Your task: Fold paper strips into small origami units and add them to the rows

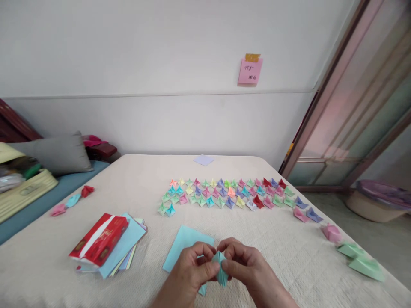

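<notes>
Between my two hands is a small piece of folded light-blue paper (221, 273), pleated and pointed at its lower end. My left hand (199, 266) pinches it from the left, thumb in front. From the other side my right hand (242, 262) grips it with thumb and forefinger. Partly covered by the left hand, a flat light-blue paper sheet (183, 246) lies on the cloth-covered surface (135, 239). Another light-blue paper tip (202, 290) shows just below the left hand. Beyond the hands stand rows of small folded paper boats (210, 201) in many colours.
At left, a red tissue pack (102, 239) rests on a stack of coloured paper (135, 235). More folded papers line the right edge, including a pink one (332, 233) and a green one (366, 267). A lilac sheet (203, 160) lies by the wall.
</notes>
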A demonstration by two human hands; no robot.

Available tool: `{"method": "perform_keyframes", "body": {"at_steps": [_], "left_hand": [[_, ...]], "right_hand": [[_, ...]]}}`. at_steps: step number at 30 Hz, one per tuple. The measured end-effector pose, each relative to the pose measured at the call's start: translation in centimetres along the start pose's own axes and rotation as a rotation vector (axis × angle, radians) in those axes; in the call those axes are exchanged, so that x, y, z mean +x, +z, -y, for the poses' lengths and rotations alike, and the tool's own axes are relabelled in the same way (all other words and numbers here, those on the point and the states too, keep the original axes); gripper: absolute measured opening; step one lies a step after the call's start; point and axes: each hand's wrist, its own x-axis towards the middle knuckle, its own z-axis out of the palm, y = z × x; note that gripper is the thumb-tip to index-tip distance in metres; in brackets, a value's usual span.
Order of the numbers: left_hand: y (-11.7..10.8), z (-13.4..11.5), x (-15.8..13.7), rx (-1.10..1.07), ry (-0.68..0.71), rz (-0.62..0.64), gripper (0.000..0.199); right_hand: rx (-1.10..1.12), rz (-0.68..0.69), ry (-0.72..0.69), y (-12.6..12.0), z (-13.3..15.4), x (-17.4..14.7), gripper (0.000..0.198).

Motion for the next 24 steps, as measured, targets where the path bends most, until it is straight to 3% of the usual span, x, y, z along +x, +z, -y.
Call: {"method": "perform_keyframes", "body": {"at_steps": [6, 12, 19, 24], "left_hand": [[-0.6, 1.0, 0.6, 0.214, 0.035, -0.137, 0.025], [-1.0, 0.6, 0.6, 0.34, 0.033, -0.172, 0.016], [-0.9, 0.1, 0.1, 0.244, -0.053, -0.133, 0.017], [-0.6, -0.2, 0.0, 0.361, 0.112, -0.149, 0.02]], "right_hand": [[-0.216, -0.138, -0.112, 0.6, 0.1, -0.1, 0.018], [-0.135, -0.028, 0.02, 1.1, 0.5, -0.3, 0.017], [0.0, 0.118, 0.025, 0.2, 0.7, -0.3, 0.021], [-0.112, 0.048, -0.042, 0.2, 0.5, -0.5, 0.018]]}}
